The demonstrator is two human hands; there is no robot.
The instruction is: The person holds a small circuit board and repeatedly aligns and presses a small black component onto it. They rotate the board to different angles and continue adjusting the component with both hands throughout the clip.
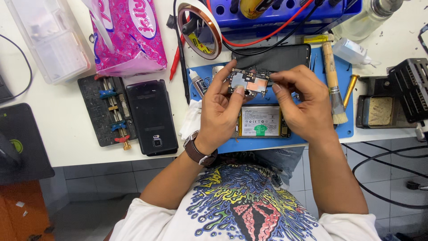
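Two hands, left hand (221, 108) and right hand (299, 103), pinch the circuit board (249, 83) at mid-frame (edges only, softly).

circuit board (248, 83) up between both hands, left hand (220, 109) on its left edge, right hand (303, 105) on its right. under them the opened phone (263, 121) lies on the work mat (345, 129). right of the hands, a brush (333, 80) rests on the mat. left of the mat sits another phone (151, 117), then a clamp jig (107, 111). behind those, a tissue pack (127, 35); a tape roll (199, 27) leans behind the board.
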